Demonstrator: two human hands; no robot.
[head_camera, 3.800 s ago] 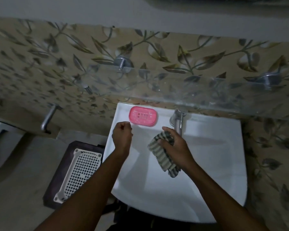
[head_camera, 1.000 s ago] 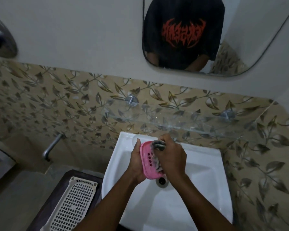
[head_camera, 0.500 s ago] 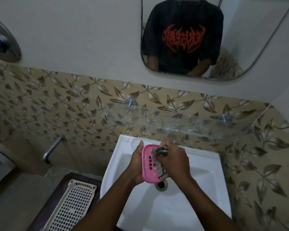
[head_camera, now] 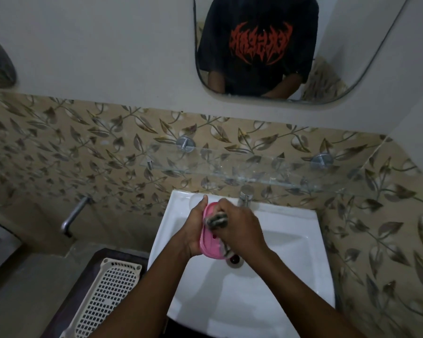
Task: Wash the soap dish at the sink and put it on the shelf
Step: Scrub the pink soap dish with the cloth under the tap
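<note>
Room: dim bathroom corner, leaf-patterned tiles (head_camera: 83, 147) under a plain pale wall.
Sink (head_camera: 291, 240): white basin set against the tiles, with a metal tap (head_camera: 246, 195) at the back rim and a drain (head_camera: 235, 260) in the bowl.
Soap dish (head_camera: 209, 236): pink, stood on edge over the bowl, just above the drain and in front of the tap, clasped from both sides.
Left hand (head_camera: 194, 230): held the dish by its left side, thumb up beside its top end.
Right hand (head_camera: 242, 230): curled round a striped cloth (head_camera: 216, 219) and pressed it against the dish's right face.
Shelf (head_camera: 254, 172): clear glass on two metal pegs, above the tap and well apart from the dish.
Writing: jagged red lettering on a black T-shirt (head_camera: 259, 45) reflected in the mirror (head_camera: 352, 57); it could not be read.
Left of the sink: cream perforated basket (head_camera: 108, 296) lay on a dark stand, and a metal spout (head_camera: 75, 213) stuck out of the tiled wall beyond it.
</note>
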